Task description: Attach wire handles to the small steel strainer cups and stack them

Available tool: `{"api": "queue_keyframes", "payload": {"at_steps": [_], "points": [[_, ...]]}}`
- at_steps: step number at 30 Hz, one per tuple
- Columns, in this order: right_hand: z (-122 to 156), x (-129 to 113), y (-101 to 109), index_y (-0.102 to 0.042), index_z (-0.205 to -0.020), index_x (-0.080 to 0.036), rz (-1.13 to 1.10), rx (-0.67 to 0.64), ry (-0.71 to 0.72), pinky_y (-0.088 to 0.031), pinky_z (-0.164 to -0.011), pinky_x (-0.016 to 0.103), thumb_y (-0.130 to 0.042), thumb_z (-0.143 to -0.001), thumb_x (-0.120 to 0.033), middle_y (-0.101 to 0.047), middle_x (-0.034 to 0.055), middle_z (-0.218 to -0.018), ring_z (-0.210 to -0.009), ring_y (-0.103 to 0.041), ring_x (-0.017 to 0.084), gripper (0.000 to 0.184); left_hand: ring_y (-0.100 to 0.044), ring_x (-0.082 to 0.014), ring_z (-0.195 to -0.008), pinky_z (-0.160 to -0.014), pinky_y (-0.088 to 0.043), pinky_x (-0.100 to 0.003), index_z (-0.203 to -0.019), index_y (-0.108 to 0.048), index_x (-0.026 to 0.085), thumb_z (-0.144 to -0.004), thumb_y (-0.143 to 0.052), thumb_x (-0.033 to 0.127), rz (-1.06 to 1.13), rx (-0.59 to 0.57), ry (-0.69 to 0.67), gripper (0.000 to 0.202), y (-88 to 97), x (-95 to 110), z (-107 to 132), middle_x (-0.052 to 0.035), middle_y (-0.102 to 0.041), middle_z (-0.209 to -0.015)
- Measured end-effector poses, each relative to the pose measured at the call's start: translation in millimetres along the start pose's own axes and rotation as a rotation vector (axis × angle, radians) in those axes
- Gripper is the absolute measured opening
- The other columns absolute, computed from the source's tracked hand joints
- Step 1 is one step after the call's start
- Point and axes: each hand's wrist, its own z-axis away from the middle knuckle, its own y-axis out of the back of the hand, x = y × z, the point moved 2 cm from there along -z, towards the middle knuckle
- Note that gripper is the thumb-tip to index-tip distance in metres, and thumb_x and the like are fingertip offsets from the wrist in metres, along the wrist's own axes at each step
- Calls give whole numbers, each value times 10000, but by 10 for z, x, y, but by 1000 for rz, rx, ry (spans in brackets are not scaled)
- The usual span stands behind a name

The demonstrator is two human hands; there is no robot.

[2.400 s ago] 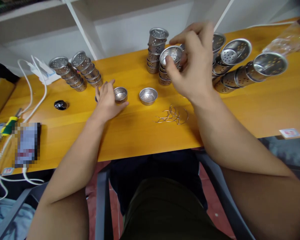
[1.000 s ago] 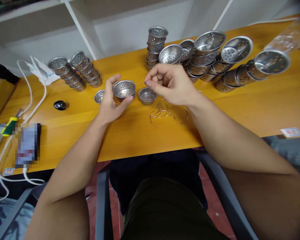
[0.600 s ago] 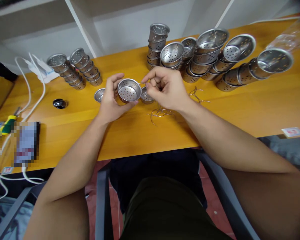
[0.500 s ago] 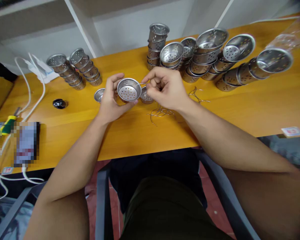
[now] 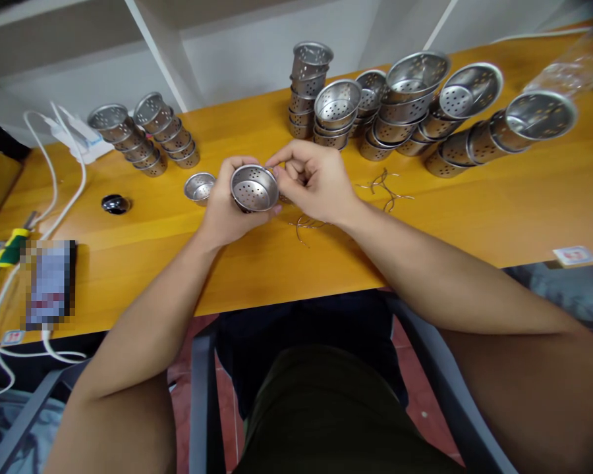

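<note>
My left hand (image 5: 227, 209) is wrapped around a small perforated metal cup (image 5: 254, 189), its open mouth turned toward me. At the cup's right rim, my right hand (image 5: 317, 176) pinches with thumb and forefinger; the thin wire seen there a moment ago is now mostly hidden by the fingertips. Another small perforated cup (image 5: 199, 187) stands on the table just left of my left hand. Behind my right hand a further cup is almost wholly covered. Loose bent wires (image 5: 306, 222) lie below my right hand, and more wires (image 5: 386, 187) lie to its right.
Stacks of perforated cups stand at the back left (image 5: 128, 141) and back right (image 5: 410, 99). On the left are a black round object (image 5: 115, 204), a screwdriver (image 5: 14, 247), a phone (image 5: 49, 283) and white cables (image 5: 82, 178). Clear plastic (image 5: 568, 69) lies far right.
The cup in my left hand has tilted and dropped slightly. My right fingers have closed in on its rim, and the wire between them and the cup shows less.
</note>
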Motion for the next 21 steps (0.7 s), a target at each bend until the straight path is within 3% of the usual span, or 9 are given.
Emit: {"api": "queue_keyframes", "payload": {"at_steps": [3,6,12,15,18,21], "points": [[-6,31,-2,-810,-1140,-249,62,16,-21,-399,-691,346,-764,-1207,-324,-441,-89,-693,-624,-426,147,111,-867,-342,-1203,-1060,-765,-536,-1576,-606,300,-796,-1072,1005,30,-2,-17,1150,-47,52,10,-109,-818,-1392],[-6,31,-3,-810,-1125,-255,90,31,-42,-407,-709,366,-759,-1181,-263,-435,-87,-689,-622,-414,156,75,-863,-376,-1284,-1140,-748,-568,-1532,-641,288,-782,-1105,973,2,4,22,1117,-51,87,13,-119,-829,-1409],[18,-26,-100,-773,-1201,-278,87,67,-103,-428,-684,362,-800,-1168,-311,-417,-93,-681,-631,-429,178,53,-871,-401,-1325,-1175,-752,-596,-1562,-625,283,-714,-1153,946,8,-21,-13,1199,-57,113,21,-125,-811,-1435],[18,-56,-148,-760,-1153,-274,41,77,-131,-437,-649,344,-820,-1134,-306,-442,-88,-670,-624,-423,174,70,-859,-405,-1361,-1223,-732,-614,-1570,-642,283,-712,-1153,947,26,-50,10,1199,-70,127,22,-122,-807,-1434],[-10,-79,-118,-762,-1077,-251,-83,56,-167,-444,-611,314,-824,-1135,-361,-554,-53,-718,-643,-467,160,139,-868,-347,-1274,-1165,-738,-546,-1531,-695,285,-811,-1119,925,91,-67,52,1053,-82,136,22,-89,-824,-1374],[-61,-92,-9,-798,-1103,-216,-280,-85,-197,-493,-606,288,-874,-1156,-507,-672,-15,-813,-668,-538,140,306,-860,-270,-1103,-999,-743,-444,-1445,-753,291,-922,-1042,926,223,-57,107,872,-90,103,22,-57,-833,-1262]]}}
